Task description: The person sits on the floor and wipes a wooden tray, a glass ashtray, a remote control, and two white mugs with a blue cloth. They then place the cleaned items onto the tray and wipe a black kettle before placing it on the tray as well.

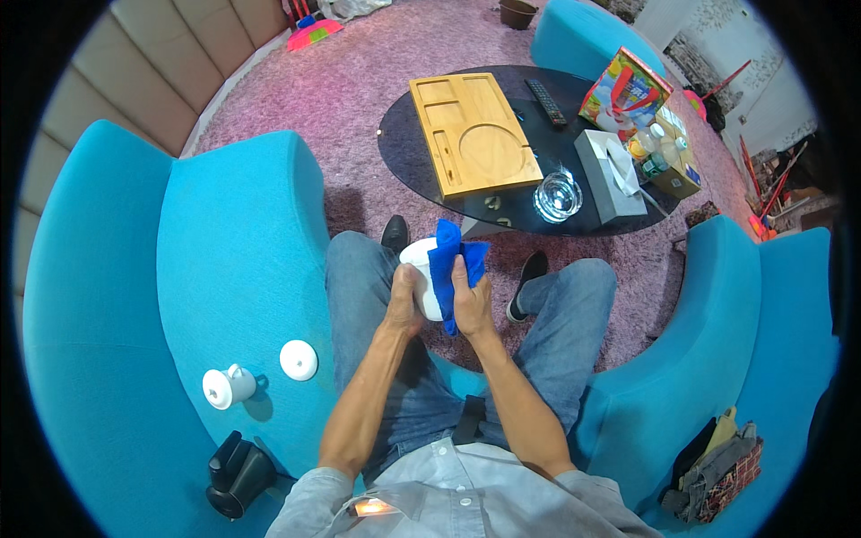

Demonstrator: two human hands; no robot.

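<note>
Between my knees, my left hand holds a white cup, thumb along its near side. My right hand grips a bright blue cloth and presses it against the cup's right side. Part of the cup is hidden under the cloth and my fingers. To my left on the turquoise sofa lies a round white lid with a small knob. Beside it is a lidded white mug with its handle showing. A black electric kettle sits nearer to me.
Ahead is a dark glass oval table bearing a wooden tray, a remote control, a glass ashtray, a tissue box, bottles and a gift bag. Folded clothes lie on the sofa at right.
</note>
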